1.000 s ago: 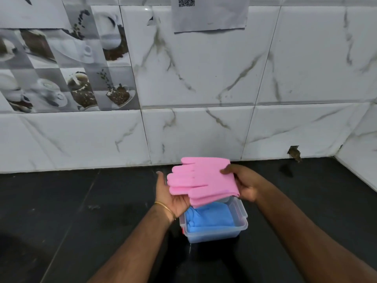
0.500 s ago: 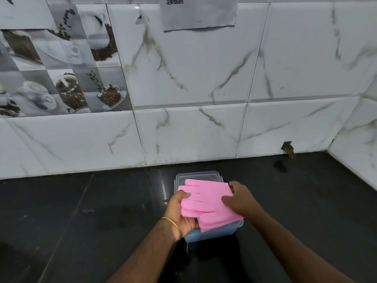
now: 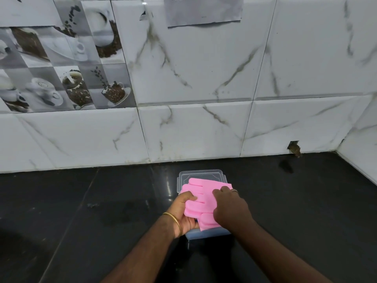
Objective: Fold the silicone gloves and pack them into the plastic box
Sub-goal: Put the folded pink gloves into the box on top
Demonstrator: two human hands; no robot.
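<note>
A folded pink silicone glove (image 3: 204, 199) lies over the top of a clear plastic box (image 3: 206, 234) on the black counter. My left hand (image 3: 186, 211) grips the glove's left edge, thumb on top. Flat on the glove's right half lies my right hand (image 3: 231, 207), pressing it down. Blue glove material shows through the box's front wall (image 3: 195, 233). Most of the box is hidden under the glove and my hands.
A clear box lid (image 3: 201, 175) lies flat on the counter just behind the box. The white tiled wall (image 3: 193, 129) rises close behind it, with a side wall (image 3: 359, 152) at the right corner. Black counter (image 3: 81, 211) stretches left and right.
Both hands have brought the pink glove down from above the box onto its top. My right hand shifted from the glove's right edge to lie flat on it.
</note>
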